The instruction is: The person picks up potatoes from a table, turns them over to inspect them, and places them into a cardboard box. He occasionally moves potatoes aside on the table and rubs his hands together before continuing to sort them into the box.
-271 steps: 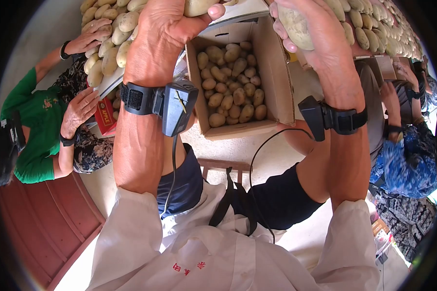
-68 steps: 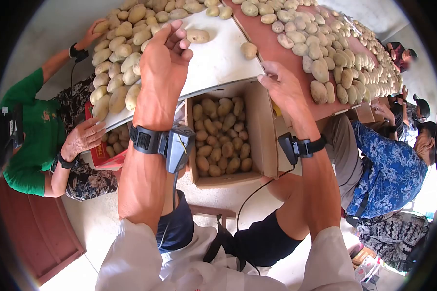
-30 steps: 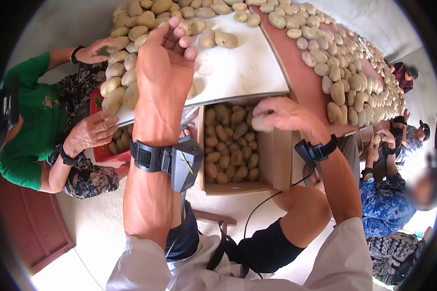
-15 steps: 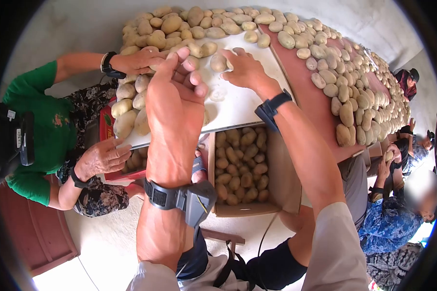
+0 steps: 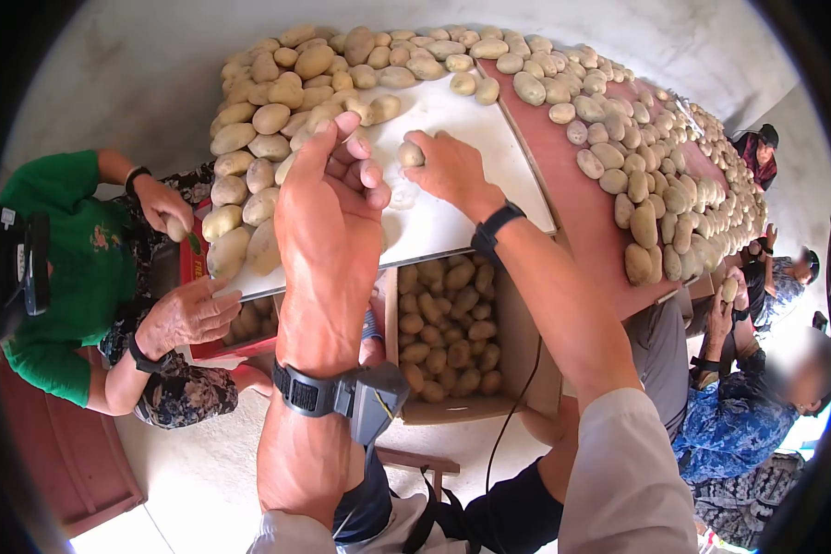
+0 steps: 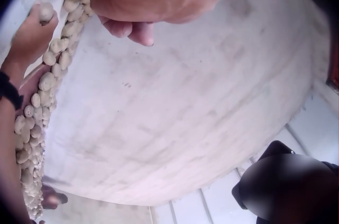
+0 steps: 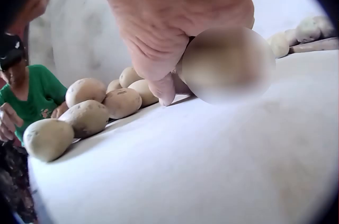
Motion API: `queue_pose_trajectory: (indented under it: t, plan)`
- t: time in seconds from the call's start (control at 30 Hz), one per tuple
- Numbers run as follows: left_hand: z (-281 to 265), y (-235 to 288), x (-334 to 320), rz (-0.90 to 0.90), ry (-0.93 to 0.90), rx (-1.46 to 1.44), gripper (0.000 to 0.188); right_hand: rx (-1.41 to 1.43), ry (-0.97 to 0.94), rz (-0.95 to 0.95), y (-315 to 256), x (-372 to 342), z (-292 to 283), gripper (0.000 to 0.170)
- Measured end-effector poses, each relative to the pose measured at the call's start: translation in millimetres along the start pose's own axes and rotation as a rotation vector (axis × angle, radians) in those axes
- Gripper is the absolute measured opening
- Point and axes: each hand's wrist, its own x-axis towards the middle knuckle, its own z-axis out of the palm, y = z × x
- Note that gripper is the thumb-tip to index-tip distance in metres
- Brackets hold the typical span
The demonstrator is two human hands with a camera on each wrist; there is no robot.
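In the head view my right hand (image 5: 448,171) grips a potato (image 5: 410,154) over the white board (image 5: 471,222). The left wrist view also shows this potato (image 6: 46,12) at the right hand's fingertips; in the right wrist view it is blurred. My left hand (image 5: 332,208) is raised beside the potato pile, palm turned to the right, fingers loosely bent with nothing seen in them. Potatoes (image 5: 268,120) lie heaped along the board's left and back. Below the board's front edge stands a cardboard box (image 5: 526,342) part full of potatoes (image 5: 448,332).
Rows of potatoes (image 5: 651,222) cover much of the red tabletop (image 5: 572,222) to the right. At the left, a person in green (image 5: 69,240) holds a potato (image 5: 175,228) near a red box (image 5: 235,349). People (image 5: 739,415) sit along the right side.
My right hand has moved from above the cardboard box up over the white board and now grips a potato. The person in green has drawn a hand off the pile with a potato.
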Motion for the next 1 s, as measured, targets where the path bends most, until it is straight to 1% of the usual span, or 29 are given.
queue_pose_trajectory:
  t: [0.07,0.1,0.17,0.23,0.3,0.33,0.37,0.43,0.47,0.5,0.53,0.57,0.6,0.63,0.67,0.7,0.73,0.77,0.8,0.83,0.9,0.93,0.97,1.0]
  plan:
    - [0,0,-3,-0.004,0.024,0.009,0.026,0.077,-0.031,0.031,-5,-30,-10,0.051]
    - [0,0,-4,-0.008,0.025,0.014,0.026,0.073,-0.035,0.029,-9,-43,-18,0.051]
    - [-1,-1,-5,-0.014,0.024,0.014,0.026,0.083,-0.162,0.13,-17,-71,-37,0.049]
    - [-3,-2,-3,-0.012,-0.004,0.039,0.027,0.065,-0.163,0.133,-18,-100,-48,0.048]
    - [-3,-2,0,-0.014,-0.022,0.046,0.026,0.141,-0.178,0.151,-17,-126,-54,0.052]
    - [-3,-2,0,-0.021,-0.034,0.059,0.026,0.231,-0.193,0.178,-21,-136,-64,0.049]
    - [-2,-3,-1,-0.024,-0.038,0.055,0.026,0.226,-0.19,0.181,-16,-145,-64,0.049]
    - [2,-5,-3,-0.093,-0.072,0.12,0.026,0.881,-0.138,0.419,-5,-158,-64,0.047]
    - [1,-6,-4,-0.097,-0.08,0.118,0.026,1.007,-0.122,0.468,2,-165,-68,0.046]
    - [-1,-8,-3,-0.151,-0.151,0.22,0.027,1.004,-0.114,0.471,0,-169,-83,0.046]
    - [1,-9,-4,-0.204,-0.222,0.323,0.027,1.182,-0.154,0.572,-3,-173,-101,0.046]
    - [5,-12,-8,-0.204,-0.23,0.323,0.027,1.363,-0.195,0.671,-8,-175,-118,0.045]
    - [11,-14,-15,-0.2,-0.278,0.489,0.029,1.353,-0.13,0.693,-21,-177,-132,0.046]
    - [15,-16,-21,-0.194,-0.325,0.658,0.03,1.356,-0.123,0.692,-26,-181,-143,0.046]
    - [16,-17,-23,-0.206,-0.417,0.779,0.035,1.414,-0.134,0.696,-28,-184,-151,0.048]
    - [19,-21,-27,-0.206,-0.421,0.784,0.035,1.471,-0.144,0.699,-29,-187,-156,0.05]
    - [23,-27,-32,-0.222,-0.488,0.831,0.037,1.479,-0.142,0.701,-28,-190,-156,0.05]
    - [25,-31,-37,-0.242,-0.551,0.879,0.04,1.525,-0.128,0.644,-28,-194,-153,0.052]
    - [25,-32,-40,-0.248,-0.642,0.945,0.048,1.576,-0.116,0.593,-29,-200,-149,0.053]
    - [23,-35,-41,-0.281,-0.634,0.959,0.048,1.598,-0.122,0.621,-29,-205,-146,0.053]
    - [20,-45,-37,-0.312,-0.829,0.967,0.055,1.486,-0.169,0.633,-25,-205,-146,0.061]
    - [18,-48,-37,-0.276,-0.875,0.966,0.059,1.474,-0.151,0.618,-28,-208,-148,0.064]
    - [16,-51,-39,-0.298,-0.872,0.968,0.059,1.484,-0.154,0.637,-28,-209,-148,0.064]
    - [22,-49,-43,-0.333,-0.878,0.996,0.057,1.453,-0.16,0.591,-28,-209,-147,0.061]
